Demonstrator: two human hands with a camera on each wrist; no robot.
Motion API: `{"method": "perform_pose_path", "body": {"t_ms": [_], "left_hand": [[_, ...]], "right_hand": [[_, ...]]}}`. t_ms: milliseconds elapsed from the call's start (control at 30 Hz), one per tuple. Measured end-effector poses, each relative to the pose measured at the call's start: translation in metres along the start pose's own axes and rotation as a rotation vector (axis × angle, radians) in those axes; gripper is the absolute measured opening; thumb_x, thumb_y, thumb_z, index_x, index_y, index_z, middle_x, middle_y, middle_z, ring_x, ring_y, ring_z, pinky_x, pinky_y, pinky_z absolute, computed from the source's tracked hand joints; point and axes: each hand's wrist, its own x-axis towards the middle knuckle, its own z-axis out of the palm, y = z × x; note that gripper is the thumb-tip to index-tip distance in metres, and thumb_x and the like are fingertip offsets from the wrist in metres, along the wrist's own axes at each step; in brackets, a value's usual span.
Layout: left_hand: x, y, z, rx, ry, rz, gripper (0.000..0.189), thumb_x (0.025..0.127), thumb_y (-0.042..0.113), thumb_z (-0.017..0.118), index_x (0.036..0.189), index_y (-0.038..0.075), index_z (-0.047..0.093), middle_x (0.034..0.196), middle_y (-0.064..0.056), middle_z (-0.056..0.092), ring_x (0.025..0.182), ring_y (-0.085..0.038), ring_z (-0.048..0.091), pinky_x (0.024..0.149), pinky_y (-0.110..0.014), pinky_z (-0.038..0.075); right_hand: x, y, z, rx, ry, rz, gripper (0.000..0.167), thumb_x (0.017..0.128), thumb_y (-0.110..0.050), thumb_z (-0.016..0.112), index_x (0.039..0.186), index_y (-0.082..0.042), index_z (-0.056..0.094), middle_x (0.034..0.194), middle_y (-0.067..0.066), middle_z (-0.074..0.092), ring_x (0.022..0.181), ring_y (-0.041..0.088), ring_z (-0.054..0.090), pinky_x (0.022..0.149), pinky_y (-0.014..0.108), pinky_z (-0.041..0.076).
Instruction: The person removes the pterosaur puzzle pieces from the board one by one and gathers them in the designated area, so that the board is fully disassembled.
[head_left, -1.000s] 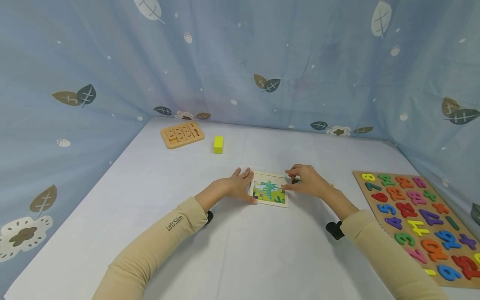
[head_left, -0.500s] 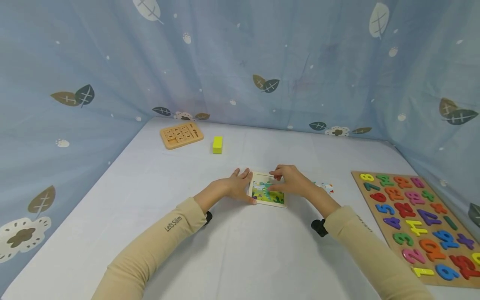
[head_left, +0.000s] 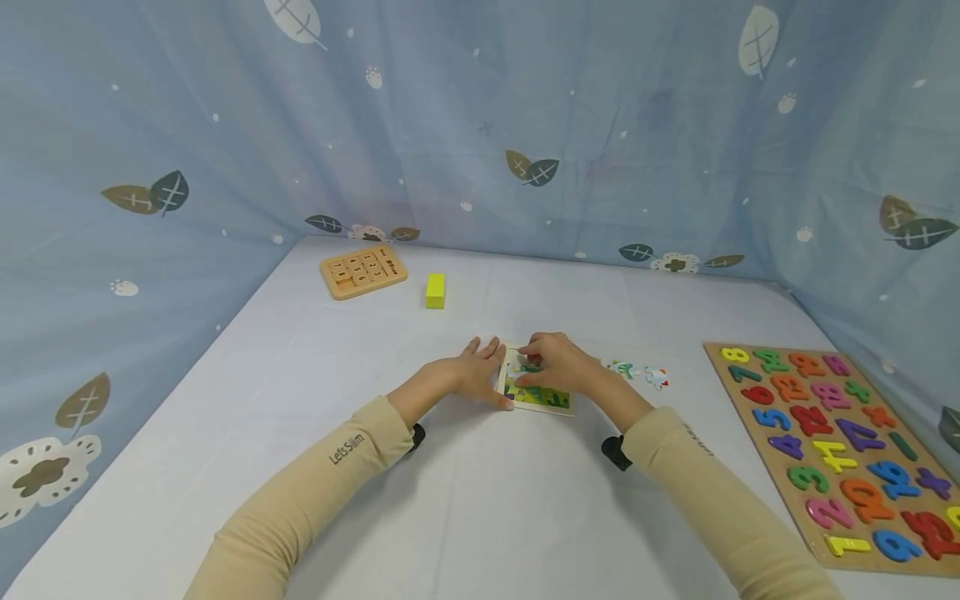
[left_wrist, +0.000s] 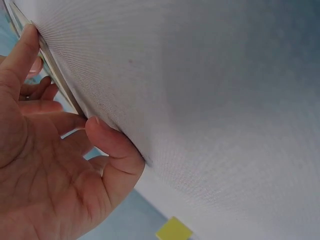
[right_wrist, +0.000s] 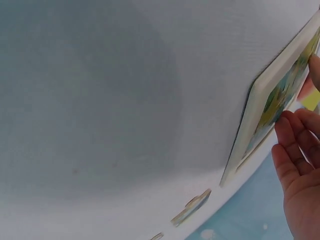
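Note:
A small square picture puzzle (head_left: pixel 536 406), with a pale wooden frame and a green dinosaur scene, lies on the white cloth. My left hand (head_left: pixel 478 375) rests along its left side, fingers spread, thumb near the lower left corner. In the left wrist view, fingertips touch the frame (left_wrist: pixel 62 85). Over the upper left part of the picture is my right hand (head_left: pixel 561 362), thumb and forefinger apart, hiding part of the scene. In the right wrist view its fingers (right_wrist: pixel 287 132) reach the picture; no piece shows between them.
Loose puzzle pieces (head_left: pixel 656 378) lie to the right of the frame. Farther right is a board (head_left: pixel 787 492) of coloured numbers. At the back left are a wooden sliding number puzzle (head_left: pixel 363 271) and a yellow block (head_left: pixel 435 291). A patterned blue curtain (head_left: pixel 480 125) surrounds the table.
My right hand has moved left from the puzzle's right edge to over its upper left part, uncovering the loose pieces. My left hand has stayed in place.

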Motion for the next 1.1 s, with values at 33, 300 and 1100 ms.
{"method": "perform_pose_path", "body": {"t_ms": [33, 300, 1100], "left_hand": [[-0.0004, 0.0003, -0.0001, 0.000, 0.001, 0.000, 0.099, 0.088, 0.056, 0.060, 0.156, 0.009, 0.003, 0.163, -0.007, -0.005, 0.149, -0.035, -0.008, 0.120, -0.053, 0.013], [-0.0018, 0.0005, -0.0006, 0.007, -0.004, -0.001, 0.099, 0.089, 0.056, 0.059, 0.156, 0.010, 0.002, 0.163, -0.007, -0.005, 0.149, -0.035, -0.008, 0.119, -0.053, 0.013], [-0.0009, 0.0004, -0.0010, -0.007, -0.003, 0.003, 0.098, 0.089, 0.055, 0.059, 0.156, 0.009, 0.003, 0.163, -0.007, -0.005, 0.149, -0.035, -0.009, 0.120, -0.052, 0.011]], "right_hand": [[0.0007, -0.0008, 0.0002, -0.006, -0.005, 0.003, 0.055, 0.083, -0.028, 0.077, 0.121, 0.010, 0.062, 0.097, 0.010, 0.065, 0.092, 0.020, 0.065, 0.082, 0.032, 0.056], [0.0044, -0.0034, 0.0032, -0.070, -0.080, -0.107, 0.040, 0.088, -0.021, 0.071, 0.116, 0.007, 0.066, 0.090, 0.008, 0.060, 0.072, 0.011, 0.050, 0.064, 0.022, 0.045], [-0.0001, -0.0061, 0.0090, -0.032, 0.072, -0.035, 0.032, 0.082, -0.020, 0.077, 0.102, 0.000, 0.063, 0.080, 0.005, 0.057, 0.068, 0.012, 0.047, 0.063, 0.024, 0.041]]}}
